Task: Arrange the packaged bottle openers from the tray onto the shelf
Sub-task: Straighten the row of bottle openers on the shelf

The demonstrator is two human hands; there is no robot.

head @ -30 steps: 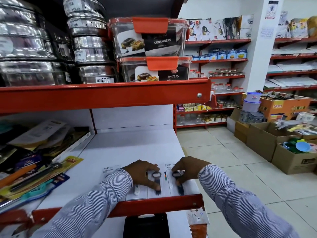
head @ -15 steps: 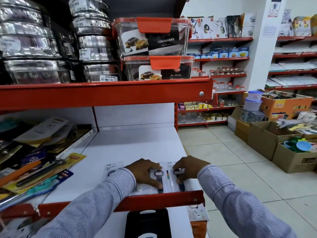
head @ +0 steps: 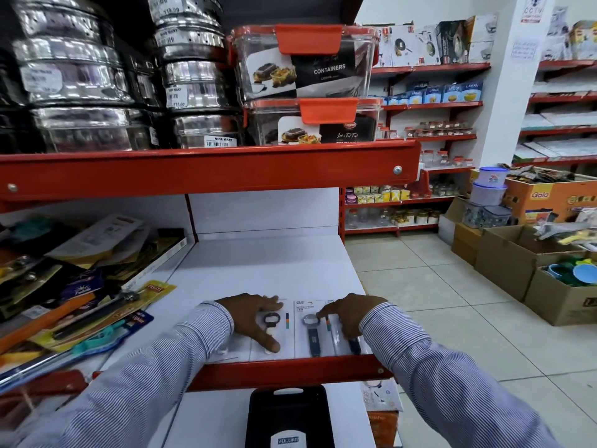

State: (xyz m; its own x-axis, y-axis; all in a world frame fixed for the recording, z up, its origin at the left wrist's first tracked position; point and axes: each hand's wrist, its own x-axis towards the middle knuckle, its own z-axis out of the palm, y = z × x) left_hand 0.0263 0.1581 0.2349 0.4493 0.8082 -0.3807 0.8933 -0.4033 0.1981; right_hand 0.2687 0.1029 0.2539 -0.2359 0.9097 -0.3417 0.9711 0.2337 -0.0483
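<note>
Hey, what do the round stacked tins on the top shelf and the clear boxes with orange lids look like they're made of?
The round stacked tins look like polished stainless steel: mirror-bright, with streaked reflections and small punched holes. The clear boxes with orange lids look like glossy transparent plastic: you see through the walls, and the orange clasps appear moulded.

Carded bottle openers [head: 311, 331] lie flat in a row along the white shelf [head: 268, 270] front edge.
</note>
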